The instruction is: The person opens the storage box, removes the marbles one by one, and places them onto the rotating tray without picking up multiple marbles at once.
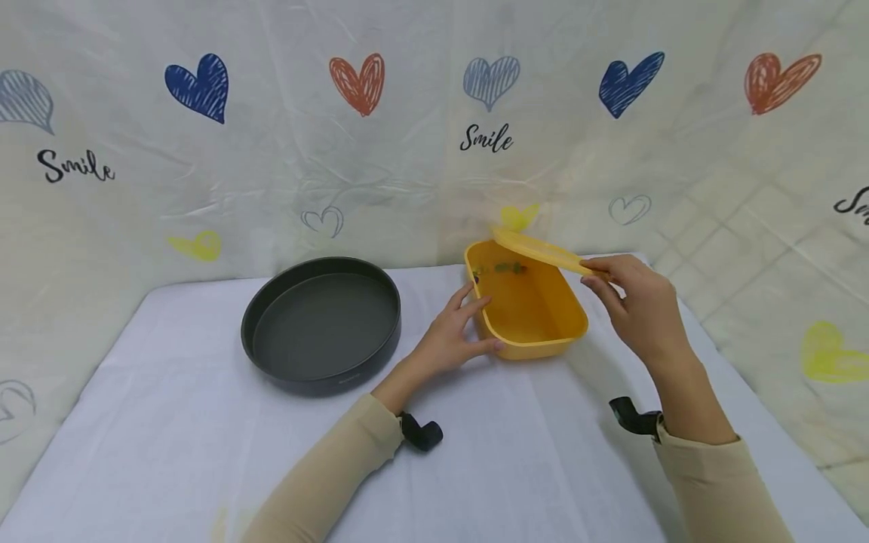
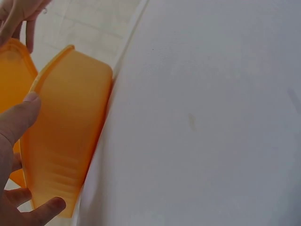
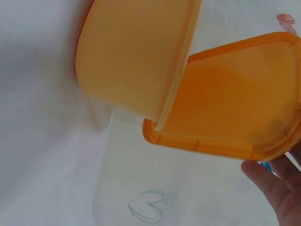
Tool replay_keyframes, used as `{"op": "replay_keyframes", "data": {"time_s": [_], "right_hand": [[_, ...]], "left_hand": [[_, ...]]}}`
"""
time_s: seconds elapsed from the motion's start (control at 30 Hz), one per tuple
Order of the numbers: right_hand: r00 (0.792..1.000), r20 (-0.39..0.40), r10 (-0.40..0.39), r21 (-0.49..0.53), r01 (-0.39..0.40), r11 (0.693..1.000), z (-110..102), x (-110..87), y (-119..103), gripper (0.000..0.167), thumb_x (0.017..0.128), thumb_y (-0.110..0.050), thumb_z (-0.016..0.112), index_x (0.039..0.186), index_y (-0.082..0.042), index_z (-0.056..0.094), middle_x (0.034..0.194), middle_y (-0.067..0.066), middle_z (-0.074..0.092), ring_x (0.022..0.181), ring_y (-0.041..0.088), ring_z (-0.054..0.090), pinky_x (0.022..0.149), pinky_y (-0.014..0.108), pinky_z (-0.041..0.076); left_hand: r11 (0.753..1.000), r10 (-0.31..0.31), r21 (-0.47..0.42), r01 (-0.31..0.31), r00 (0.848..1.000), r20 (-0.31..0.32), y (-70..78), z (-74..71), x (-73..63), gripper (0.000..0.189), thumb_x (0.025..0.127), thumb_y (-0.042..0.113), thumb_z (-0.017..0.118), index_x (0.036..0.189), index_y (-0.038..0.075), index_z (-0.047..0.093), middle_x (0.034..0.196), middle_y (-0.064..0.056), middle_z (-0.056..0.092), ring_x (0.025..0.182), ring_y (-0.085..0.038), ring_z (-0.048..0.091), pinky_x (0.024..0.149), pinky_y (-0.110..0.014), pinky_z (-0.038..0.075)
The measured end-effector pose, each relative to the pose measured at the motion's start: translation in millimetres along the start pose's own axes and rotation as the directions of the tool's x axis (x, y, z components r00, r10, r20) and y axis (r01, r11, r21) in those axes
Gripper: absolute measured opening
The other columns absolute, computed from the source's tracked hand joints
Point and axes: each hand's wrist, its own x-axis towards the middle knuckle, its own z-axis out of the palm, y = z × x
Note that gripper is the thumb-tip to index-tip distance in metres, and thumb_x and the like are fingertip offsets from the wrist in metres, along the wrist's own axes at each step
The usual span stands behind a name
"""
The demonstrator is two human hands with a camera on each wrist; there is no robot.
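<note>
A yellow plastic container [image 1: 536, 348] stands at the back right of the table, its top uncovered on the near side. My left hand [image 1: 451, 335] holds it at the left rim, thumb near the front corner and fingers spread along the side, one reaching over the rim. The thumb [image 2: 29, 106] shows against the rim in the left wrist view. My right hand [image 1: 638, 302] pinches the near right edge of the yellow lid [image 1: 536, 247], which tilts over the container's far end. The lid's underside [image 3: 235, 99] overlaps the container rim in the right wrist view.
A round dark grey pan [image 1: 322, 324] sits left of the container. Small green and dark spots [image 1: 509, 267] show inside the container's far end. White cloth covers the table [image 1: 170, 422]. Behind it hangs a sheet [image 1: 407, 166] with printed hearts.
</note>
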Motion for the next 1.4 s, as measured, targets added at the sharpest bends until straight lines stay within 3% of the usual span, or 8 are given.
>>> {"op": "replay_keyframes", "data": {"time_s": [0.13,0.27,0.43,0.53,0.73,1.0,1.23,1.4], "right_hand": [[0.997,-0.065,-0.043,0.003,0.044,0.999,-1,-1.9,2,0.034,0.083,-0.001,0.077,0.116,-0.009,0.074,0.108,0.011,0.069,0.092,0.024,0.064,0.086,-0.001,0.034],[0.99,-0.136,-0.023,0.055,0.031,0.998,0,-2.4,5,0.035,0.081,0.003,0.078,0.114,-0.009,0.076,0.103,0.013,0.067,0.089,0.016,0.061,0.082,0.0,0.038],[0.98,-0.185,0.069,0.158,-0.04,0.987,0,-3.8,9,0.033,0.083,0.006,0.075,0.113,-0.007,0.076,0.102,0.011,0.067,0.097,-0.004,0.058,0.081,0.002,0.044],[0.969,-0.206,0.139,0.209,-0.095,0.973,-1,-5.1,13,0.029,0.086,0.004,0.073,0.114,-0.005,0.075,0.103,-0.003,0.066,0.1,-0.006,0.058,0.078,0.003,0.046],[0.911,-0.227,0.344,0.263,-0.283,0.923,-4,-7.7,21,0.024,0.096,-0.015,0.068,0.117,-0.005,0.073,0.101,-0.026,0.057,0.097,-0.002,0.06,0.072,0.003,0.047],[0.81,-0.15,0.566,0.427,-0.463,0.776,-8,-8.0,32,0.03,0.099,-0.022,0.063,0.124,-0.008,0.069,0.112,-0.01,0.062,0.1,0.005,0.064,0.074,0.012,0.053],[0.705,-0.033,0.708,0.655,-0.52,0.549,-15,-5.9,39,0.039,0.092,-0.029,0.068,0.124,-0.008,0.068,0.117,0.0,0.063,0.101,0.014,0.066,0.07,0.019,0.055],[0.665,0.067,0.744,0.754,-0.522,0.398,-17,-6.6,45,0.046,0.09,-0.03,0.07,0.129,-0.007,0.064,0.118,0.001,0.059,0.104,0.016,0.065,0.065,0.024,0.057]], "left_hand": [[1.0,0.009,-0.015,-0.008,1.0,0.01,0.6,0.5,-0.2,0.082,0.084,0.05,0.077,0.151,0.018,0.044,0.167,-0.006,0.013,0.148,-0.033,0.031,0.114,-0.049,0.037],[1.0,0.002,-0.015,-0.002,1.0,0.02,1.7,0.8,-1.0,0.082,0.084,0.051,0.077,0.152,0.019,0.043,0.167,-0.005,0.013,0.148,-0.033,0.031,0.114,-0.05,0.036],[1.0,0.003,-0.005,-0.003,1.0,0.022,1.9,1.4,-1.9,0.082,0.084,0.051,0.076,0.152,0.021,0.043,0.167,-0.005,0.013,0.148,-0.033,0.03,0.114,-0.05,0.035],[1.0,0.014,-0.016,-0.014,1.0,0.023,1.6,1.6,-1.9,0.081,0.084,0.051,0.076,0.152,0.02,0.043,0.167,-0.007,0.013,0.148,-0.034,0.03,0.114,-0.051,0.036],[1.0,0.01,-0.01,-0.009,1.0,0.029,2.0,0.4,-2.0,0.081,0.084,0.052,0.076,0.152,0.022,0.043,0.167,-0.005,0.011,0.147,-0.033,0.033,0.113,-0.051,0.037],[0.997,0.025,-0.079,-0.023,0.999,0.025,-0.2,0.3,-0.8,0.08,0.084,0.047,0.078,0.151,0.019,0.044,0.167,-0.006,0.011,0.143,-0.028,0.04,0.115,-0.047,0.035],[0.992,0.032,-0.127,-0.03,0.999,0.017,0.9,0.7,-0.4,0.081,0.084,0.046,0.078,0.152,0.018,0.043,0.167,-0.004,0.01,0.142,-0.024,0.042,0.116,-0.046,0.034],[0.992,0.015,-0.123,-0.014,1.0,0.004,0.0,0.1,-1.2,0.082,0.083,0.047,0.079,0.151,0.018,0.044,0.167,-0.004,0.011,0.147,-0.027,0.034,0.116,-0.046,0.033]]}}
